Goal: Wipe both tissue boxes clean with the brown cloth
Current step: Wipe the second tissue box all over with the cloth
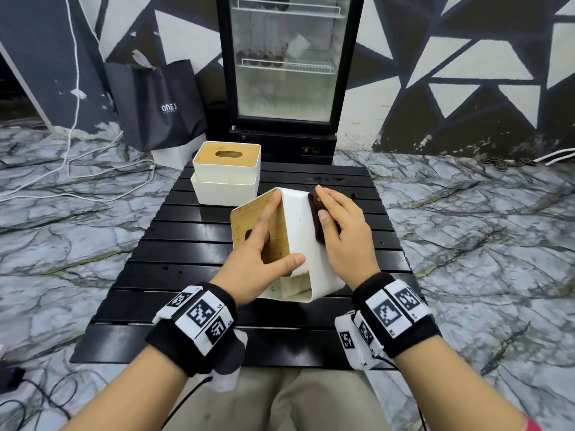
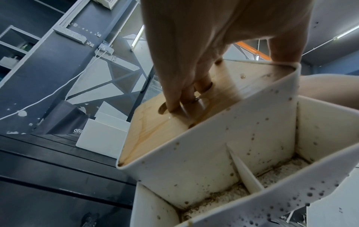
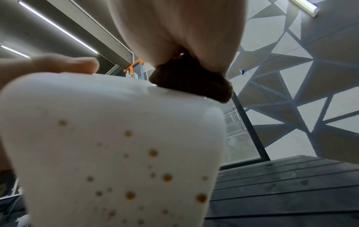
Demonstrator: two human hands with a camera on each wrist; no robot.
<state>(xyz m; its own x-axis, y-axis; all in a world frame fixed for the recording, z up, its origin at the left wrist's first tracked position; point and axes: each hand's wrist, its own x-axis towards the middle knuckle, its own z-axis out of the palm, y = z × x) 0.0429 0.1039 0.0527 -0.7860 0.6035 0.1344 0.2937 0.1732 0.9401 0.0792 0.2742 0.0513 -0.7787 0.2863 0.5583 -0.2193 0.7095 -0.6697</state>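
The near tissue box [image 1: 298, 225], white with a wooden lid, is tipped on its side above the black slatted table [image 1: 186, 244]. My left hand [image 1: 264, 244] grips it, fingers hooked into the lid's slot and thumb on the white wall. My right hand [image 1: 342, 225] holds the folded brown cloth [image 1: 315, 219] against the box's right-hand wall. The right wrist view shows the cloth [image 3: 192, 79] bunched under the fingers on the box [image 3: 116, 138], which is dotted with brown spots. The left wrist view shows the box's [image 2: 194, 161] speckled, grimy open compartments. The second tissue box [image 1: 225, 172] stands upright at the table's back left.
A glass-door fridge [image 1: 286, 66] stands just behind the table. A black bag [image 1: 155, 104] and a white box [image 1: 171, 158] sit on the marble floor at the back left, with white cables [image 1: 71, 119] trailing nearby. My lap is under the table's front edge.
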